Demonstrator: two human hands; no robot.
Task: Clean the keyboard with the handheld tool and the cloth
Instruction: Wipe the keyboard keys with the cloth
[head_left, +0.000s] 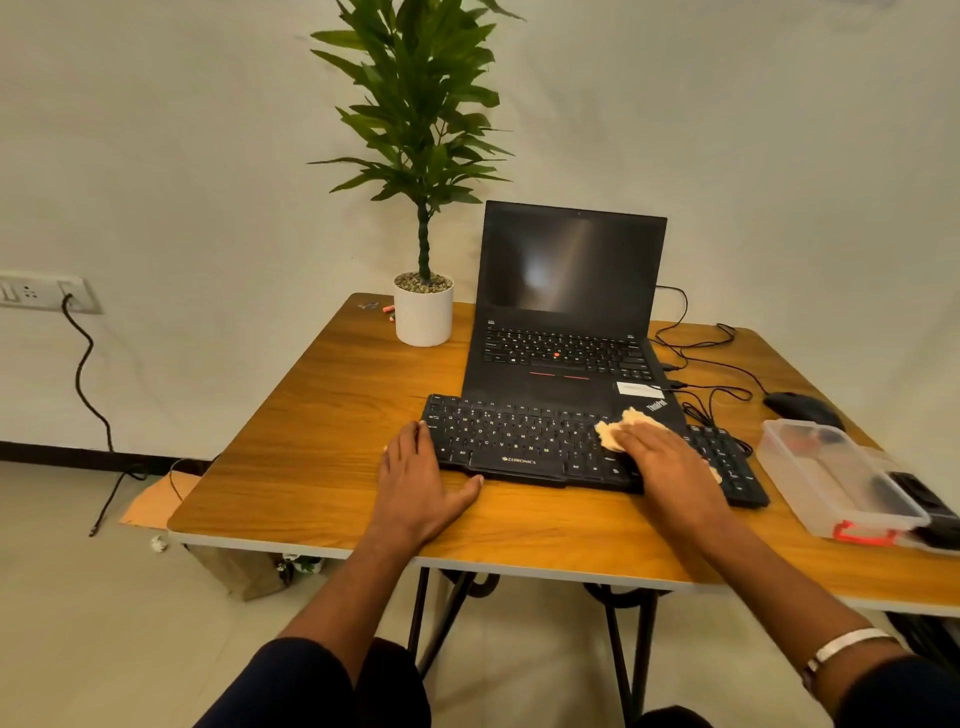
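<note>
Cleaning a keyboard, cloth stage. The black keyboard (524, 444) lies on the wooden table (332, 426), just in front of an open laptop (569, 312) whose screen is dark. The right hand (662, 457) lies flat, palm down, on a crumpled pale cloth (615, 423) over the right part of the main key block; the fingers are spread and pressing the cloth against the keys rather than clenched around it, a posture that suits wiping across the key tops. The left hand (415, 478) rests at the keyboard's left end, fingers released and extended along its edge, thumb near the front rim; it grips nothing and appears placed to brace the keyboard so that it does not slide under the wiping pressure. A clear plastic box (831, 478) stands at the right side of the table, beside the number pad and within easy reach; its contents are too blurred to tell, so the handheld tool cannot be identified. A mouse (802, 408) and a potted plant (423, 312) stand farther back, clear of the working area.
</note>
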